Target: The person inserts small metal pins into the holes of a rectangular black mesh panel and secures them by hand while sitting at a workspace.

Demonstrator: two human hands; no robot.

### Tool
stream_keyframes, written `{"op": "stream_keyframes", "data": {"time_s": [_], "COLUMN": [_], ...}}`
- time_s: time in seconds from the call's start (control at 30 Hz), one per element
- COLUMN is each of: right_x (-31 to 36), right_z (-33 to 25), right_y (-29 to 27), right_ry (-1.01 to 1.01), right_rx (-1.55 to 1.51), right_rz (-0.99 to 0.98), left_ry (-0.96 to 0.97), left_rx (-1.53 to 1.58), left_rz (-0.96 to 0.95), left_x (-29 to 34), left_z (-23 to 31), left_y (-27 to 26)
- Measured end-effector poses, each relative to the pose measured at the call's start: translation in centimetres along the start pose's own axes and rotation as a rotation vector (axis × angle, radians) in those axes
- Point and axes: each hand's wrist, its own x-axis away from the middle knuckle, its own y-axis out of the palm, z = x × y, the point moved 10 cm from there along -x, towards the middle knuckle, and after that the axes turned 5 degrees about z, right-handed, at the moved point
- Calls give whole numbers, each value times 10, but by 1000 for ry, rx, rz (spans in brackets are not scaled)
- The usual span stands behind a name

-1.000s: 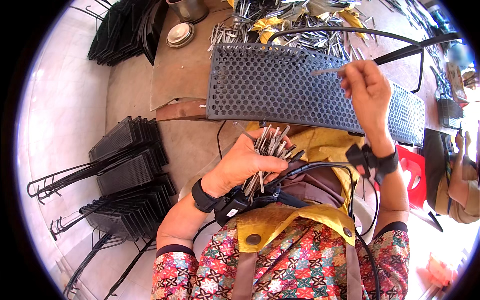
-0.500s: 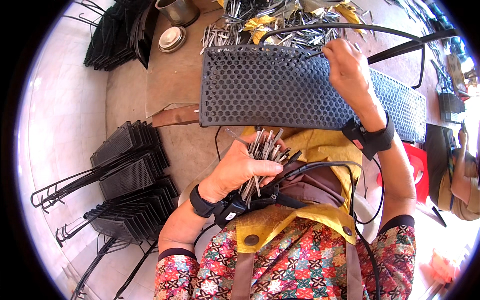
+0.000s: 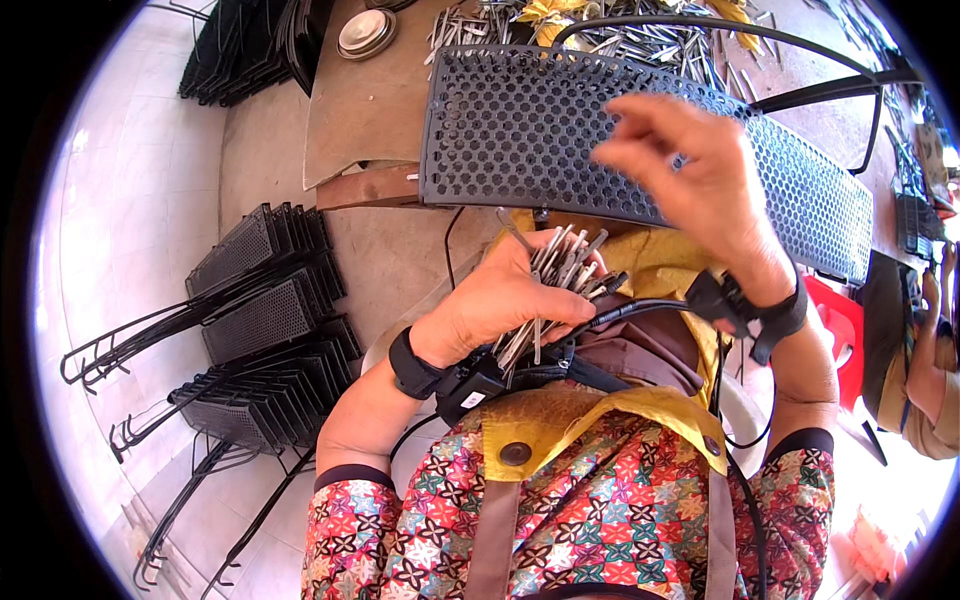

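My left hand (image 3: 510, 295) is closed around a bundle of thin metal strips (image 3: 568, 262), held upright in front of my apron. A long black perforated metal tray (image 3: 520, 130) with bent rod handles lies across the table in front of me. Above the tray's middle hangs my right hand (image 3: 700, 165), slightly blurred. Its thumb and forefinger are apart, and I see nothing between them. A yellow apron (image 3: 560, 430) covers my lap and chest.
Many loose metal strips (image 3: 690, 45) are heaped beyond the tray. Stacked lids (image 3: 367, 34) sit on the wooden table (image 3: 375, 110). Black perforated trays (image 3: 255, 330) with long hooks are stacked on the left. A red chair (image 3: 838, 325) and another person (image 3: 925, 370) are at the right.
My right hand has come down and toward me from the tray's far edge, and its fingers have parted. The thin piece it pinched no longer shows. My left hand keeps the bundle.
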Motion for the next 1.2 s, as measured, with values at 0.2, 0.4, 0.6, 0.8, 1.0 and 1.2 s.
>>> {"op": "stream_keyframes", "data": {"time_s": [0.2,0.4,0.6,0.8,1.0,1.2], "right_x": [26,9,-3,-4,-12,-13], "right_z": [-45,18,68,77,48,53], "right_y": [50,-18,-104,-92,-72,-46], "right_ry": [-380,248,108,37,-178,-269], "right_rx": [-141,-271,-158,6,314,662], "right_rz": [-134,262,711,665,529,239], "left_ry": [51,-17,3,-21,-11,-9], "left_rx": [-228,-16,133,150,194,142], "left_rz": [37,18,28,56,59,41], "left_x": [-5,0,-2,-3,-2,0], "left_z": [-2,-5,-3,-5,-3,5], "left_y": [1,4,2,-2,-3,4]}}
